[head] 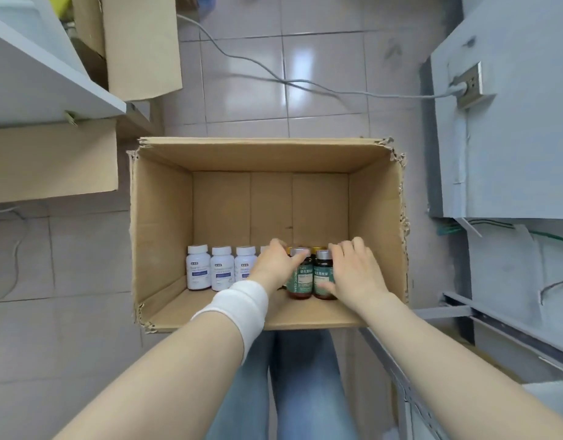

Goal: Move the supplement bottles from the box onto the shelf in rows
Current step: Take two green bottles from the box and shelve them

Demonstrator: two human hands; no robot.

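Nearest, at 6 o'clock, are the person's legs in jeans [292, 392], and both forearms reach forward over them into the box [159, 223]. The left forearm comes in from 7 o'clock with a white wrist wrap [242, 304] just behind the hand. The right comes in from 5 o'clock.

The left hand [275, 265] and right hand [353, 271] close on the dark bottles [300, 276] from opposite sides. These bottles, green-labelled with metal caps, stand upright at about 5 o'clock on the box floor, against its near wall. The left fingers curl over the cap and left flank. The right fingers drape over the tops, with the thumb pressed low on the front label. Gold caps show just behind, so the hands probably squeeze a small cluster together to lift several at once. How many are held cannot be told.

At 7 o'clock in the box, white bottles [223, 269] stand upright in a row, touching one another, beside the left wrist and untouched. The far half of the box is bare cardboard.

Beyond it lies the tiled floor [242, 90], crossed by a grey cable [273, 76] that runs to a socket [469, 85] at 2 o'clock. A grey shelf [51, 77] sits at 10 o'clock, well apart from the bottles, and no bottle is visible on it.
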